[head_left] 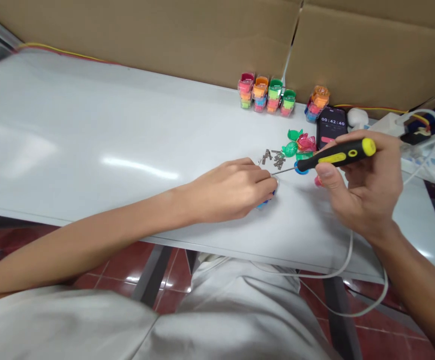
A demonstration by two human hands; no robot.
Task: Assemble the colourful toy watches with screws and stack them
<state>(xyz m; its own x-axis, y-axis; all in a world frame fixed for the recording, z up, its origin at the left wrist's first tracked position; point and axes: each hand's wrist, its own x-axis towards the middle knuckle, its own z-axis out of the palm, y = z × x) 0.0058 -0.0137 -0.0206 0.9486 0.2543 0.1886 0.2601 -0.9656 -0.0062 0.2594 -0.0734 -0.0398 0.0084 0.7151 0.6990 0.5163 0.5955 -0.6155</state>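
Now, screwdriver (337, 154) in right hand (367, 187), blue piece (265, 203) under left hand (232, 191)

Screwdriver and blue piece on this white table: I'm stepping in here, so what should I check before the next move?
1. Screwdriver held in the right hand: ok.
2. Blue plastic piece under the left hand: ok.
3. Screwdriver tip seated on the piece: cannot tell, the left fingers hide it.
4. Small metal pieces gathered in one cluster: ok.
5. Phone timer readable: ok.
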